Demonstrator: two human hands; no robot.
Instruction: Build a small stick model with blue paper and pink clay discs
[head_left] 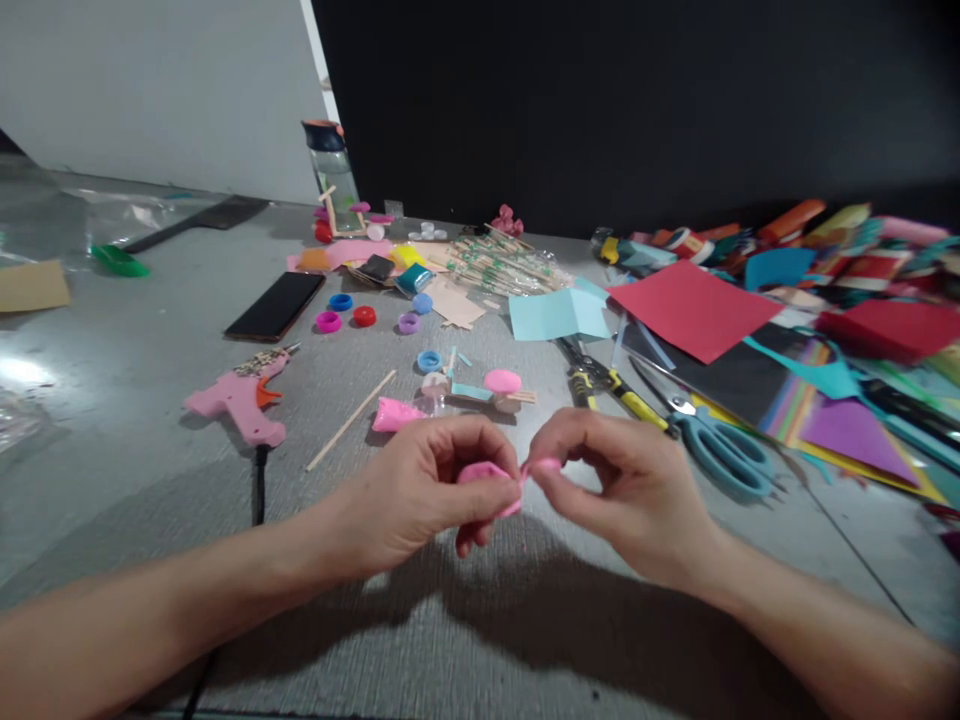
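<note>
My left hand [427, 485] is closed round a lump of soft pink modelling clay [484, 472] above the table. At its right side my right hand [626, 490] pinches a small pink bit of clay [550, 465] between thumb and fingertips. A thin pink strand seems to join the two. Just beyond the hands lies a small build [472, 392] of wooden sticks with a pink disc [502, 381] on it. Next to this build is a pink packet [396, 414], and a wooden stick [351, 420] lies to its left.
On the left are a pink glue gun [244, 395] with a black cable and a phone [275, 306]. Several bottle caps [364, 316] lie mid-table. To the right are pliers [600, 380], blue-handled scissors [724, 450] and red paper [697, 308]. A bottle [330, 165] stands at the back.
</note>
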